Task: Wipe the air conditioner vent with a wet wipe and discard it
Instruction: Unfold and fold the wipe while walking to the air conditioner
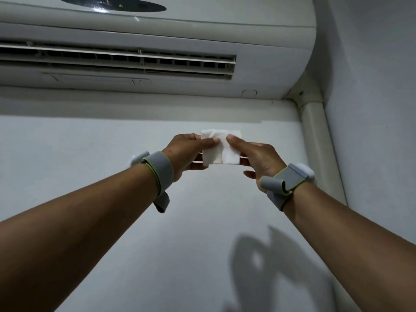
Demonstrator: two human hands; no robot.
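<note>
Head view: wipe [217, 156] is pinched by left hand [188, 154] and right hand [258, 162] below vent [117, 59]; tearing is risked if overstretched.

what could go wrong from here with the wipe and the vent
1. The left hand and right hand only pinch the wet wipe, so it might slip and drop during handling.
2. The vent sits above the hands and has thin slats; pushing hard there could snag the wipe or bend a slat.
</note>
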